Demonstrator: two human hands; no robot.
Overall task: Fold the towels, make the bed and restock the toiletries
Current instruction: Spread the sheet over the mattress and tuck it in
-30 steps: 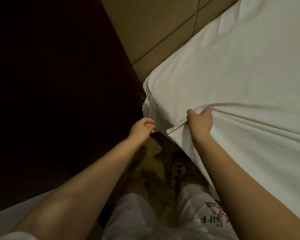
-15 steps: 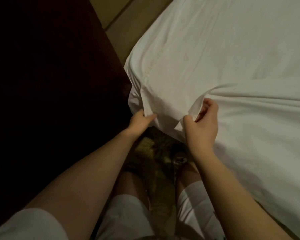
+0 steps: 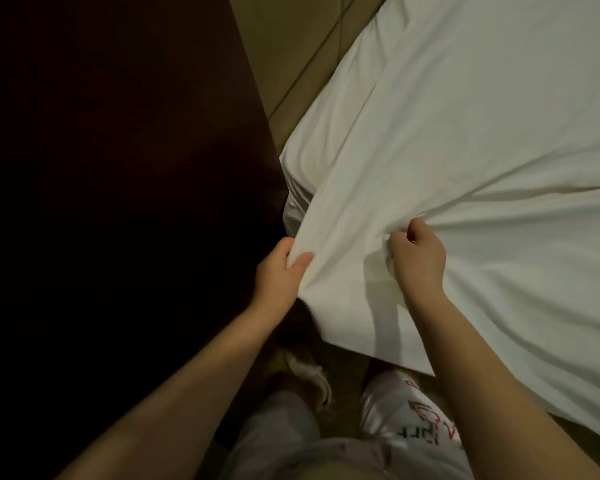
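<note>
Bedside, near corner. The left hand [image 3: 281, 271] pinches the edge of the sheet [image 3: 465, 133], thumb on top; the right hand [image 3: 418, 259] clutches a bunched fold just to its right. The sheet is thin, white and smooth, draped over the rounded mattress corner [image 3: 291, 178], with creases fanning from the right fist. Risk: an uneven pull drags it askew, or the edge slips free. Far: tan padded panels [image 3: 298, 46]; left, a dark surface [image 3: 118, 168].

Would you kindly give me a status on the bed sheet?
Left hand grips white sheet by its corner edge. Right hand pinches a bunched fold. Sheet loose, untucked. Dark furniture tight beside bed corner.
</note>
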